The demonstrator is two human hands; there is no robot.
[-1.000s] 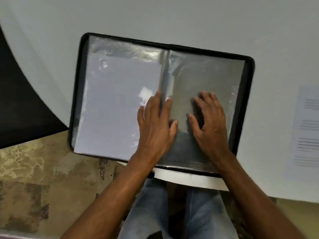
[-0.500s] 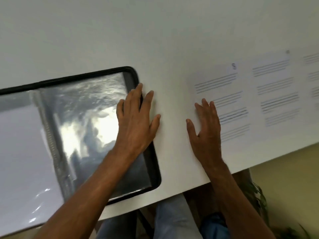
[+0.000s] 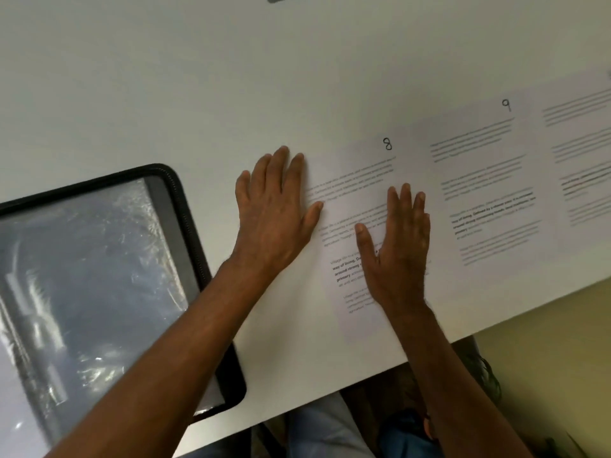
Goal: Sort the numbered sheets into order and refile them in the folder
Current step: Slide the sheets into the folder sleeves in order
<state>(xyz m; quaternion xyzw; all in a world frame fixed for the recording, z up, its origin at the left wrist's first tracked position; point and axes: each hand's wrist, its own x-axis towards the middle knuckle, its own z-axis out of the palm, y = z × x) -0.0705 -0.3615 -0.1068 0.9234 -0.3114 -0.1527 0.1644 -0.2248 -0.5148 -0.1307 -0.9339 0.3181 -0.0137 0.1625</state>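
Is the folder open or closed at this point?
Open. The folder lies flat on the table, its black zip edge framing an exposed clear plastic sleeve. Whether that sleeve holds a sheet cannot be told.

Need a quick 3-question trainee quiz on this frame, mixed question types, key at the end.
1. True or false: the right hand rests flat on the sheet marked 8.
2. Multiple choice: the sheet marked 9 lies where relative to the sheet marked 8? A. to its left B. to its right C. under it
3. Fill in: the left hand lies on the table between the sheet marked 8 and the open ____.

Key: 1 true; 2 B; 3 folder
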